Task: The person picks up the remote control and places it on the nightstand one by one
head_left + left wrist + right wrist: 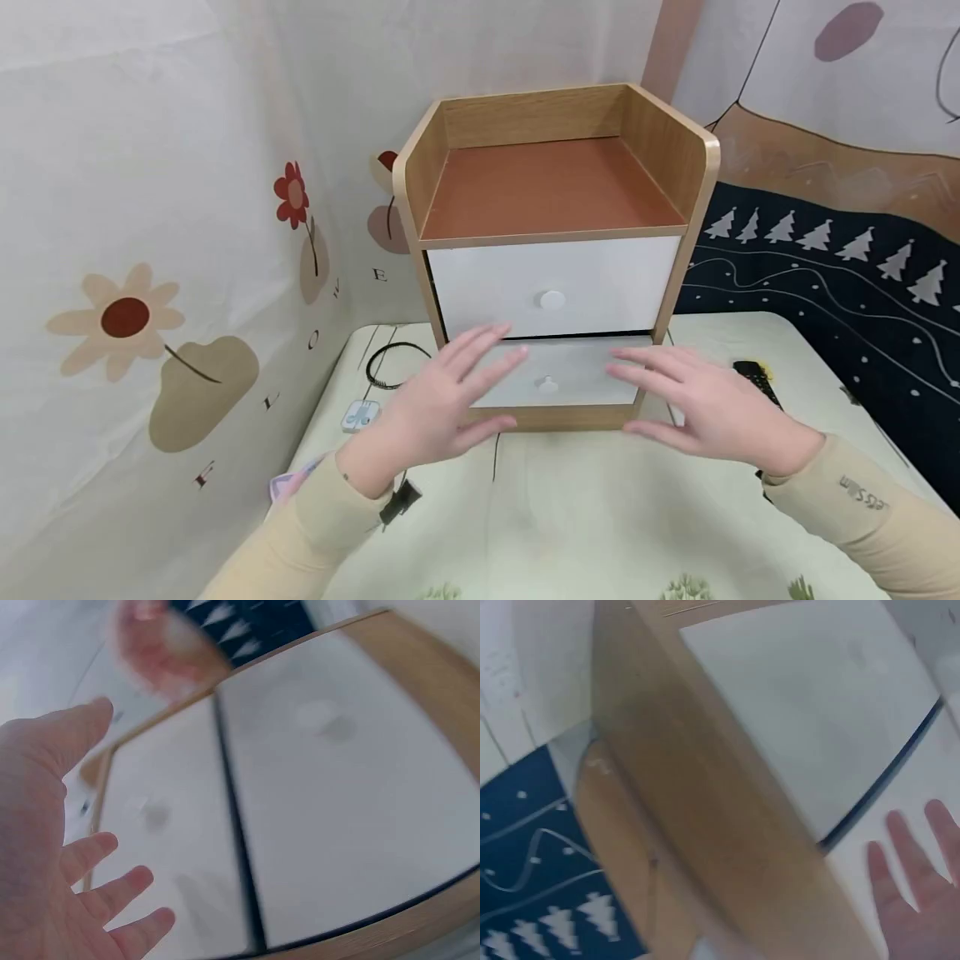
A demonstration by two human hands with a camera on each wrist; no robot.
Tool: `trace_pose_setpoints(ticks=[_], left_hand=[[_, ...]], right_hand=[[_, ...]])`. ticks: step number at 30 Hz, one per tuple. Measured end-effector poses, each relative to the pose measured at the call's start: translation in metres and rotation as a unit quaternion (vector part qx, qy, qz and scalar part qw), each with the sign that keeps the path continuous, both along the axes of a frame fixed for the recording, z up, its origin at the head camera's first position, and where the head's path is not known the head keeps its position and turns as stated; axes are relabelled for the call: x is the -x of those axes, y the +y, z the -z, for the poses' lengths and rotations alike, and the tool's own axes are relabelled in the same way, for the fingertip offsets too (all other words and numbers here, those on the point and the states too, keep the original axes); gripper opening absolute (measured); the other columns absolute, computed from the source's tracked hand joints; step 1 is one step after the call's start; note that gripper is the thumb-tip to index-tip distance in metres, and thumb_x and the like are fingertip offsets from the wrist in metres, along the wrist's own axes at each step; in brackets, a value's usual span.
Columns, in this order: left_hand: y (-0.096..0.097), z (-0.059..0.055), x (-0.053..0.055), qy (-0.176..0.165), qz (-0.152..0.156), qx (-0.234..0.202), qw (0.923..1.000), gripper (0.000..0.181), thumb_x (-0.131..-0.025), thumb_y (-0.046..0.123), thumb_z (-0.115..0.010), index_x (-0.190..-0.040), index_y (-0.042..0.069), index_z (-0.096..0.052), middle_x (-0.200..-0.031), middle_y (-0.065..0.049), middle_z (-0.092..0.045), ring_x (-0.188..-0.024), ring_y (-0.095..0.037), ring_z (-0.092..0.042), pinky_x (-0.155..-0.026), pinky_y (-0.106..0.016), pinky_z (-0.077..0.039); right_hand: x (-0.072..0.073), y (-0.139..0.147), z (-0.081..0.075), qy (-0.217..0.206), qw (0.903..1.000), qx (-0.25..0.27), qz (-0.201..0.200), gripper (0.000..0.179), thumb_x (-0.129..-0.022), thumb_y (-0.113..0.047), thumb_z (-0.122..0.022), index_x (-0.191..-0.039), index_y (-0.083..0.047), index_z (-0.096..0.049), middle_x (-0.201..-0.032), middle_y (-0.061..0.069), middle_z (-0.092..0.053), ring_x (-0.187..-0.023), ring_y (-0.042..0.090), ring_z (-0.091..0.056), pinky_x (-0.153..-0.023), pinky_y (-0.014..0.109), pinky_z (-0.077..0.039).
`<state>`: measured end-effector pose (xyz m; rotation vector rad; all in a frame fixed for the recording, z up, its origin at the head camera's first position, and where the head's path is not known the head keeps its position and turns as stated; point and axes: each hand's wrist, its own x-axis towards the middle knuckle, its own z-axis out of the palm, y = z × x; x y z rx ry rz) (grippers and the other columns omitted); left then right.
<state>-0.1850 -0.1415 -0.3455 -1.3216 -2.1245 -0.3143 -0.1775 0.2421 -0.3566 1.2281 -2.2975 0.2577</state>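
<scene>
A small wooden cabinet [566, 187] with two white drawers stands on the table, its open top shelf lined in reddish brown. Both the upper drawer [487, 283] and the lower drawer [585, 367] are pushed in, each with a round white knob. In front of the lower drawer, toward its left side, my left hand [442, 400] is held with fingers spread and nothing in them. My right hand [697, 400] mirrors it on the right, fingers extended and holding nothing. The left wrist view shows the left fingers [124, 889] near the drawer fronts.
Left of the cabinet lie a coiled black cable [375, 379] and a small white case with earphones [361, 415]. A black remote-like object [756, 379] is at the right, behind the right hand. Printed cloth [150, 208] hangs around the back and sides of the table.
</scene>
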Motion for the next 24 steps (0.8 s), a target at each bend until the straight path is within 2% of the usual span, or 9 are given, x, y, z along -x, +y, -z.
trace_pose_setpoints(ticks=[4, 6, 8, 11, 13, 15, 19, 22, 24], left_hand=[[-0.006, -0.005, 0.005, 0.020, 0.001, -0.120, 0.9926, 0.067, -0.106, 0.035, -0.073, -0.160, 0.005, -0.049, -0.159, -0.029, -0.054, -0.137, -0.043, -0.060, -0.108, -0.053, -0.059], [-0.008, -0.006, 0.010, 0.038, -0.007, -0.177, 0.9835, 0.062, -0.108, 0.032, -0.069, -0.158, 0.001, -0.050, -0.156, -0.030, -0.055, -0.130, -0.043, -0.062, -0.103, -0.053, -0.059], [-0.009, -0.004, 0.016, 0.055, -0.025, -0.234, 0.9703, 0.059, -0.105, 0.024, -0.069, -0.155, -0.003, -0.052, -0.152, -0.031, -0.057, -0.128, -0.044, -0.062, -0.100, -0.052, -0.058], [-0.009, 0.001, 0.024, 0.056, -0.059, -0.305, 0.9489, 0.061, -0.098, 0.014, -0.070, -0.154, -0.005, -0.053, -0.150, -0.031, -0.057, -0.132, -0.046, -0.059, -0.104, -0.050, -0.054], [-0.008, 0.005, 0.028, 0.050, -0.081, -0.337, 0.9367, 0.064, -0.095, 0.010, -0.070, -0.154, -0.006, -0.052, -0.150, -0.032, -0.056, -0.132, -0.045, -0.059, -0.104, -0.048, -0.054], [-0.007, 0.009, 0.031, 0.033, -0.099, -0.354, 0.9293, 0.066, -0.096, 0.009, -0.068, -0.157, -0.006, -0.048, -0.152, -0.032, -0.054, -0.133, -0.043, -0.057, -0.104, -0.047, -0.054], [-0.004, 0.015, 0.039, -0.005, -0.119, -0.378, 0.9181, 0.070, -0.101, 0.012, -0.065, -0.164, -0.005, -0.040, -0.157, -0.030, -0.051, -0.140, -0.041, -0.054, -0.106, -0.049, -0.056], [-0.001, 0.018, 0.045, -0.024, -0.132, -0.390, 0.9112, 0.071, -0.103, 0.014, -0.062, -0.167, -0.004, -0.037, -0.159, -0.028, -0.051, -0.141, -0.041, -0.054, -0.109, -0.050, -0.055], [0.000, 0.021, 0.048, -0.034, -0.142, -0.394, 0.9074, 0.072, -0.103, 0.014, -0.060, -0.168, -0.003, -0.036, -0.158, -0.028, -0.052, -0.141, -0.040, -0.055, -0.110, -0.051, -0.053]], right_hand=[[0.008, 0.016, 0.011, 0.057, 0.9945, 0.080, 0.034, 0.061, -0.113, -0.060, -0.048, -0.126, -0.009, -0.079, -0.123, 0.006, -0.079, -0.103, 0.023, -0.077, -0.086, 0.041, -0.061], [0.012, 0.027, 0.020, 0.073, 0.9889, 0.115, 0.059, 0.060, -0.114, -0.057, -0.047, -0.118, -0.007, -0.080, -0.114, 0.006, -0.079, -0.095, 0.024, -0.077, -0.082, 0.040, -0.060], [0.016, 0.039, 0.030, 0.073, 0.9833, 0.143, 0.085, 0.056, -0.113, -0.053, -0.050, -0.115, -0.005, -0.079, -0.111, 0.008, -0.079, -0.091, 0.025, -0.076, -0.079, 0.037, -0.060], [0.019, 0.057, 0.047, 0.048, 0.9742, 0.177, 0.131, 0.034, -0.106, -0.034, -0.067, -0.119, -0.003, -0.078, -0.112, 0.010, -0.078, -0.090, 0.023, -0.073, -0.078, 0.028, -0.057], [0.019, 0.069, 0.058, 0.021, 0.9656, 0.190, 0.176, 0.030, -0.098, -0.019, -0.075, -0.124, -0.004, -0.077, -0.115, 0.010, -0.078, -0.092, 0.014, -0.070, -0.079, 0.020, -0.053], [0.018, 0.082, 0.069, -0.005, 0.9544, 0.202, 0.220, 0.037, -0.091, -0.008, -0.079, -0.127, -0.004, -0.075, -0.116, 0.011, -0.077, -0.092, 0.008, -0.066, -0.080, 0.014, -0.049], [0.019, 0.110, 0.090, -0.067, 0.9264, 0.218, 0.299, 0.039, -0.097, -0.009, -0.075, -0.134, -0.001, -0.071, -0.124, 0.021, -0.072, -0.097, 0.020, -0.071, -0.078, 0.007, -0.040], [0.019, 0.129, 0.103, -0.117, 0.9033, 0.216, 0.352, 0.042, -0.102, -0.015, -0.069, -0.140, 0.002, -0.066, -0.134, 0.031, -0.064, -0.101, 0.046, -0.070, -0.076, 0.018, -0.046], [0.020, 0.141, 0.113, -0.145, 0.8883, 0.208, 0.383, 0.046, -0.104, -0.019, -0.065, -0.144, 0.004, -0.062, -0.138, 0.037, -0.059, -0.106, 0.054, -0.067, -0.076, 0.037, -0.054]])
